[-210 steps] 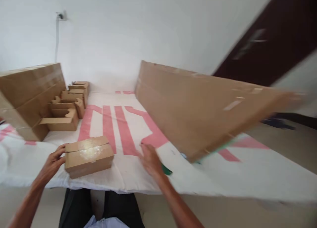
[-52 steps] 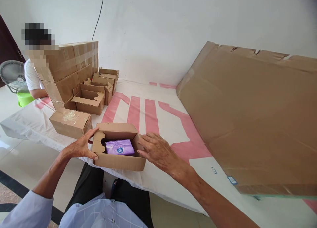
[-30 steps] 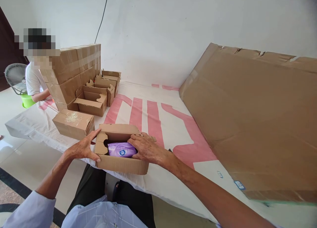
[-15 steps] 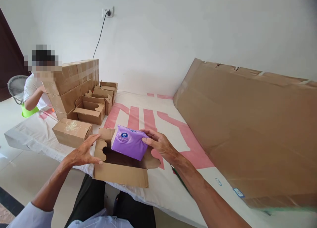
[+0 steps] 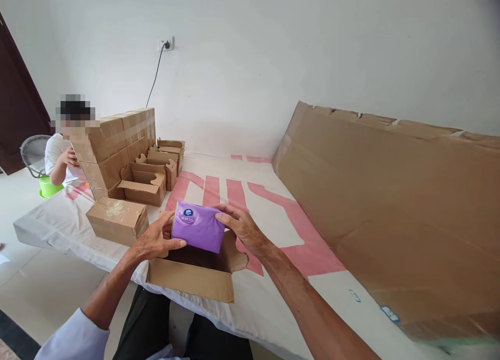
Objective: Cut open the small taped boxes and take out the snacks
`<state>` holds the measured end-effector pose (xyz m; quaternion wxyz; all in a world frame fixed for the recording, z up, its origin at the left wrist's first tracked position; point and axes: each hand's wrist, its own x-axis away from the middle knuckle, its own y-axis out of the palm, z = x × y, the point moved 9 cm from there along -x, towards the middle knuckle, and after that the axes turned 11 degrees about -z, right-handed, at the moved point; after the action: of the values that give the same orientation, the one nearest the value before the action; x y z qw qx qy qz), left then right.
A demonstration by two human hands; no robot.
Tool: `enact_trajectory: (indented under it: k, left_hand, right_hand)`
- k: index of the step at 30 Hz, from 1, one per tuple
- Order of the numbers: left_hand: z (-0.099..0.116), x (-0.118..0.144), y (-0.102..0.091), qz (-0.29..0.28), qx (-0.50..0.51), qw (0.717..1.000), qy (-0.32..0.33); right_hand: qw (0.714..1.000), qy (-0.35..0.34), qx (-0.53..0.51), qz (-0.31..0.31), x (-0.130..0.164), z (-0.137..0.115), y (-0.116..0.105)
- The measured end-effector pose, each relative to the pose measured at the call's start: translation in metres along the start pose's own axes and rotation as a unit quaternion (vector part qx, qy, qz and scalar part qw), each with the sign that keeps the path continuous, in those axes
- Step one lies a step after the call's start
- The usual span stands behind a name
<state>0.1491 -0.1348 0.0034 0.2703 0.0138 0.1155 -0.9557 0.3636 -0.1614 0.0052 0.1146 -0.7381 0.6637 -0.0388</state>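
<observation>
A purple pack of tissues [image 5: 199,230] with a round blue logo is held between my two hands, slightly tilted, above an open cardboard box [image 5: 191,279]. My left hand [image 5: 158,237] grips the pack's left end, its thumb at the lower front corner. Around the right end close the thumb and fingers of my right hand [image 5: 242,227]. The box's near flap is folded out towards me, and a notched side flap shows at its right. Most of the box's inside is hidden under the pack and my left hand.
A taped closed box [image 5: 117,219] lies to the left. Behind it stand several open boxes [image 5: 144,185] beside stacked closed cartons [image 5: 103,146]. A large cardboard sheet [image 5: 383,209] leans on the wall at right. Another person [image 5: 64,157] sits behind the cartons.
My left hand has moved right from the box's edge and taken hold of the tissue pack's left end. The pack has shifted slightly left and turned more level. The camera view has tilted up.
</observation>
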Motion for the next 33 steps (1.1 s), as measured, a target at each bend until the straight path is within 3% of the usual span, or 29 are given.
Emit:
enact_trajectory:
  k: [5, 8, 12, 16, 20, 24, 28, 33]
  left_hand:
    - [-0.025, -0.006, -0.010, 0.053, 0.070, 0.996, 0.017]
    - [-0.035, -0.006, -0.017, 0.087, 0.084, 0.993, 0.020]
    - [-0.035, -0.009, -0.028, 0.136, 0.106, 0.983, 0.056]
    - [-0.028, -0.023, -0.042, 0.173, 0.105, 0.976, 0.080]
    - [-0.021, -0.042, -0.055, 0.153, 0.053, 0.985, 0.064]
    - [-0.025, -0.049, -0.062, 0.123, 0.004, 0.992, 0.002]
    - [-0.027, -0.049, -0.062, 0.097, -0.009, 0.995, 0.006]
    - [-0.035, -0.053, -0.061, 0.081, 0.006, 0.997, 0.007]
  right_hand:
    - [1.000, -0.010, 0.006, 0.005, -0.004, 0.021, -0.002]
    - [1.000, -0.014, -0.006, -0.027, -0.005, 0.029, 0.005]
    - [0.992, -0.020, -0.062, -0.105, -0.011, 0.028, 0.023]
    - [0.987, -0.034, -0.086, -0.129, -0.029, 0.019, 0.021]
    - [0.990, -0.048, -0.089, -0.098, -0.057, 0.020, 0.004]
    - [0.984, -0.043, -0.159, -0.063, -0.079, 0.048, 0.002]
    - [0.975, -0.054, -0.215, -0.031, -0.081, 0.075, 0.010]
    - [0.971, -0.058, -0.232, -0.008, -0.074, 0.086, 0.015]
